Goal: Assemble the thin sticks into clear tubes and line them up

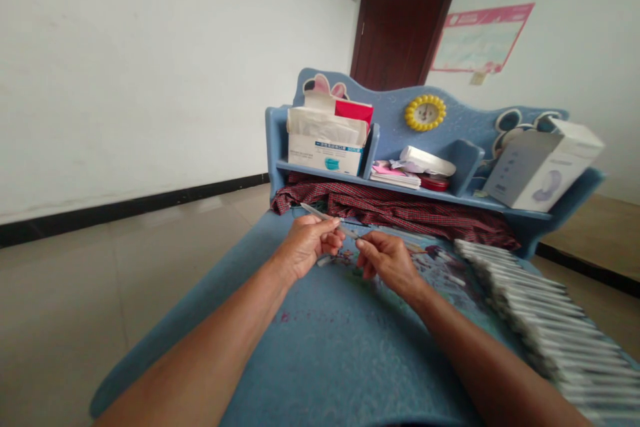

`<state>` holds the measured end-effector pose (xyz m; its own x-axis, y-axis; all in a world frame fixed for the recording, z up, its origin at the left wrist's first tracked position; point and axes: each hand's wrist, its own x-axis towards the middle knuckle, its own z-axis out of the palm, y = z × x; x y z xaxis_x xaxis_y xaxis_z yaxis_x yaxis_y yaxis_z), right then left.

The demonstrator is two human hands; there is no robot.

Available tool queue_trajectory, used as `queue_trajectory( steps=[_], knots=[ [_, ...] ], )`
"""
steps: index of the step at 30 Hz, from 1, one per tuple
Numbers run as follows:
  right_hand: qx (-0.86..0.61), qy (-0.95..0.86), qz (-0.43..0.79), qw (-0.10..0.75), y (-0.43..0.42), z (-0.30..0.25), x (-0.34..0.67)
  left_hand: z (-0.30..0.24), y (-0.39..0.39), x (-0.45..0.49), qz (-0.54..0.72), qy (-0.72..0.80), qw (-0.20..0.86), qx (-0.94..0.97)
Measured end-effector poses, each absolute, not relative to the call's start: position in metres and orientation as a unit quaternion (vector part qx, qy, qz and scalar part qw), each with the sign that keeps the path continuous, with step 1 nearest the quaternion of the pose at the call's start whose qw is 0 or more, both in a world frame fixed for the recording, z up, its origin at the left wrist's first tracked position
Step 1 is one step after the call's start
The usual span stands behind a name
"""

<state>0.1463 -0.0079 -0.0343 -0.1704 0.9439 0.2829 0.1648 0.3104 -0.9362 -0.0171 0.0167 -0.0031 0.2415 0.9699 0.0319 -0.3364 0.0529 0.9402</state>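
Grey slim pen (320, 215) pinched in left hand (306, 245); right hand (387, 260) grips its tip end, above blue bench (330, 347).

Both forearms are bare right up to the lower edge of the view, with no sleeve showing; the left hand (307, 245) and right hand (387, 261) (gloveless, ringless, no watch either) have short, unpainted nails.

Row of grey pens (550, 320) blurred, cut off at right edge.
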Motion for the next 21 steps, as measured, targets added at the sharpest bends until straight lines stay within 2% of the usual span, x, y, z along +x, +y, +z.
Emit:
queue_trajectory(
  steps=[3, 8, 11, 13, 18, 21],
  knots=[
    [-0.434, -0.659, 0.381, 0.482, -0.0098, -0.0349, 0.1459, -0.0038, 0.0183, -0.0179, 0.506, 0.341, 0.641, 0.466],
    [-0.362, -0.554, 0.590, 0.462, -0.0161, -0.0302, 0.1420, -0.0006, 0.0159, -0.0209, 0.474, 0.305, 0.668, 0.486],
    [-0.314, -0.522, 0.656, 0.446, -0.0168, -0.0275, 0.1409, 0.0019, 0.0137, -0.0217, 0.475, 0.285, 0.673, 0.491],
    [-0.329, -0.537, 0.628, 0.457, -0.0155, -0.0272, 0.1413, 0.0017, 0.0138, -0.0212, 0.485, 0.283, 0.668, 0.488],
    [-0.400, -0.625, 0.436, 0.510, -0.0118, -0.0310, 0.1444, -0.0034, 0.0180, -0.0191, 0.506, 0.302, 0.654, 0.475],
    [-0.409, -0.637, 0.426, 0.496, -0.0136, -0.0315, 0.1442, -0.0043, 0.0195, -0.0198, 0.487, 0.299, 0.660, 0.488]
  ],
)
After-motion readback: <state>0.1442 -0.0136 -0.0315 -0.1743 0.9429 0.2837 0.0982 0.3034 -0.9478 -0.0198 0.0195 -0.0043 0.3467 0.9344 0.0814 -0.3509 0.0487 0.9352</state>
